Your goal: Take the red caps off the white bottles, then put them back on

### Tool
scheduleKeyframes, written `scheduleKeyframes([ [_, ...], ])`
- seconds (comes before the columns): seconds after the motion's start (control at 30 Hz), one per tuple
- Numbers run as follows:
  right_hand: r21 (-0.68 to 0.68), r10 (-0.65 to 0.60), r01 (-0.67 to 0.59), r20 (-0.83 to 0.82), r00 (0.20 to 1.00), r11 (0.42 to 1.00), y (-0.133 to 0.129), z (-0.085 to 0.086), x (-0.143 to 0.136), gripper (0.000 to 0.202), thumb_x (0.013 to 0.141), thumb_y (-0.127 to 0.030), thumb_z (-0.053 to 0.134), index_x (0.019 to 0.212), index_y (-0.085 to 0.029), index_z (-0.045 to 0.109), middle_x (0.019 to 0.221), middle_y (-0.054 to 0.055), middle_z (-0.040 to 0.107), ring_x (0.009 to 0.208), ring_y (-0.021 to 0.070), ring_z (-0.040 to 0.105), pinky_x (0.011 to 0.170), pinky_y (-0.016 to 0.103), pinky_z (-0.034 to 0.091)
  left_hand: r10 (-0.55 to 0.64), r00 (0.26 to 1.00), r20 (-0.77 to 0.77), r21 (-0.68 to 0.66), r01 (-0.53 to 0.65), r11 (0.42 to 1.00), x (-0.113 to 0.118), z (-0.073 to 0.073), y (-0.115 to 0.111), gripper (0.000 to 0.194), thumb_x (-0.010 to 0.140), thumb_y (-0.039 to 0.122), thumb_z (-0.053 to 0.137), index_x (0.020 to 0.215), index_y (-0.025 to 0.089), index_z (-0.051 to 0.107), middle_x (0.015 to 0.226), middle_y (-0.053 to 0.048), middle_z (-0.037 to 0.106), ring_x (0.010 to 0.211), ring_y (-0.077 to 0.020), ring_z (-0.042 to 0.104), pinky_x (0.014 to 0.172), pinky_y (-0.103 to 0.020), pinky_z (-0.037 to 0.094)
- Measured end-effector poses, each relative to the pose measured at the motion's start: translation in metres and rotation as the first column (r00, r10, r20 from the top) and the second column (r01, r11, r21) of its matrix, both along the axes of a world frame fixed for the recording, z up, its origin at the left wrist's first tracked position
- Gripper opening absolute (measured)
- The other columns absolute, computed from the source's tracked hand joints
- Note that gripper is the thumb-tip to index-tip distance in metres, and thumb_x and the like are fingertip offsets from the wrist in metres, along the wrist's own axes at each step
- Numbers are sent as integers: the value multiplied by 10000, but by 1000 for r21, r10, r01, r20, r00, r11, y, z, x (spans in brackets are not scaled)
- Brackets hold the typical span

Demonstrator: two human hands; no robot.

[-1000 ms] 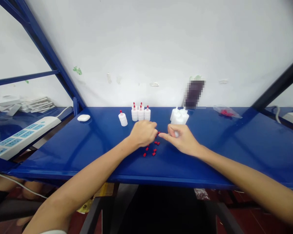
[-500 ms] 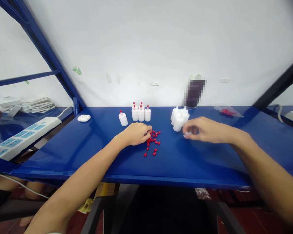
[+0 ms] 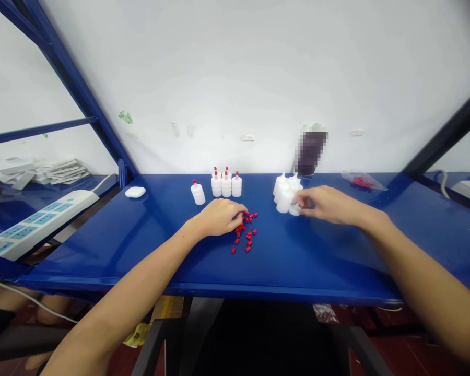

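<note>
My left hand (image 3: pixel 221 216), fingers curled and closed, rests at a loose pile of small red caps (image 3: pixel 249 235); whatever is between the fingertips is hidden. On the right, my right hand (image 3: pixel 321 203) is closed on a white plastic bottle (image 3: pixel 295 210), mostly covered by the fingers and tilted, its base towards me. It is right beside a cluster of uncapped white bottles (image 3: pixel 284 198) with pointed nozzles. Several red-capped white bottles (image 3: pixel 226 185) stand grouped behind my left hand, and one capped bottle (image 3: pixel 198 194) stands apart to their left.
A white rounded case (image 3: pixel 135 192) lies on the blue table (image 3: pixel 160 250) at left. A clear bag with red caps (image 3: pixel 362 181) is at back right. A blurred dark panel (image 3: pixel 311 152) leans on the wall. A power strip (image 3: pixel 43 216) is at far left.
My right hand has moved slightly left, bringing the white bottle up against the cluster. My left hand has shifted slightly right over the red caps, and a few caps have moved.
</note>
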State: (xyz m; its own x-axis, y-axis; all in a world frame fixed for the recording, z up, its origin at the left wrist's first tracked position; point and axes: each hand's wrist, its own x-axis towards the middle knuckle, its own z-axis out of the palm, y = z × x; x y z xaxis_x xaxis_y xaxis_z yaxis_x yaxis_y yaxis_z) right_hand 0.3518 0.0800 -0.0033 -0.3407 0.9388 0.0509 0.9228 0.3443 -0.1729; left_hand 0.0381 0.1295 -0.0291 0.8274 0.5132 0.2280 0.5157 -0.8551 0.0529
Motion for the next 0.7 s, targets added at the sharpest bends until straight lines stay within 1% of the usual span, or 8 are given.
scheduleKeyframes([
  [0.17, 31, -50, 48, 92, 995, 998, 4, -2, 1, 300, 818, -277, 633, 662, -222, 382, 561, -39, 499, 527, 140, 405, 572, 297, 276, 34, 999, -3, 35, -34, 999, 0, -1, 2, 301, 923, 216, 461, 1102, 187, 702, 847, -45, 754, 710, -190, 684, 619, -287, 454],
  [0.27, 30, -79, 76, 100, 992, 997, 6, -3, 2, 369, 836, -311, 636, 627, -216, 347, 540, -37, 466, 525, 134, 366, 589, 300, 280, 169, 979, 118, 139, -185, 973, -8, 6, 9, 313, 934, 246, 450, 1111, 182, 700, 978, -71, 763, 835, -218, 706, 684, -304, 480],
  [0.33, 17, -88, 87, 78, 993, 996, 6, -2, 2, 404, 841, -356, 638, 614, -216, 334, 530, -36, 450, 515, 131, 351, 572, 300, 277, 295, 924, 242, 207, -346, 915, -19, 16, 15, 319, 935, 263, 444, 1113, 182, 696, 1043, -84, 753, 899, -235, 702, 714, -314, 480],
  [0.4, 0, -81, 81, 36, 996, 997, 3, 0, 2, 435, 849, -412, 623, 600, -217, 323, 513, -38, 425, 499, 127, 342, 544, 301, 272, 412, 845, 342, 243, -503, 830, -33, 27, 22, 321, 939, 283, 432, 1104, 184, 689, 1056, -91, 743, 905, -242, 693, 723, -322, 469],
  [0.47, 17, -68, 68, -21, 997, 998, -2, 3, -2, 458, 856, -442, 598, 577, -216, 313, 495, -38, 393, 486, 122, 332, 525, 304, 274, 535, 756, 378, 231, -636, 736, -48, 36, 29, 320, 947, 322, 417, 1048, 186, 688, 1003, -100, 738, 875, -258, 685, 698, -330, 450],
  [0.57, 201, -27, 59, -160, 987, 978, -10, 7, -14, 437, 865, -401, 557, 548, -218, 320, 488, -26, 402, 485, 124, 352, 538, 312, 308, 702, 659, 269, 163, -750, 642, -65, 39, 39, 391, 942, 458, 417, 895, 179, 687, 857, -129, 722, 823, -314, 675, 651, -348, 420],
  [0.63, 373, 50, 56, -267, 962, 926, -15, 6, -24, 393, 869, -364, 532, 545, -223, 361, 507, -3, 464, 507, 142, 417, 564, 321, 347, 745, 647, 162, 137, -762, 633, -69, 36, 44, 438, 922, 526, 432, 831, 176, 679, 817, -147, 711, 802, -337, 670, 644, -355, 410],
  [0.7, 497, 137, 46, -325, 936, 867, -19, 3, -34, 355, 875, -344, 520, 554, -228, 419, 537, 20, 523, 531, 163, 472, 582, 332, 380, 736, 668, 105, 145, -743, 654, -68, 33, 46, 421, 920, 506, 432, 812, 177, 671, 823, -153, 711, 790, -332, 667, 643, -351, 398],
])
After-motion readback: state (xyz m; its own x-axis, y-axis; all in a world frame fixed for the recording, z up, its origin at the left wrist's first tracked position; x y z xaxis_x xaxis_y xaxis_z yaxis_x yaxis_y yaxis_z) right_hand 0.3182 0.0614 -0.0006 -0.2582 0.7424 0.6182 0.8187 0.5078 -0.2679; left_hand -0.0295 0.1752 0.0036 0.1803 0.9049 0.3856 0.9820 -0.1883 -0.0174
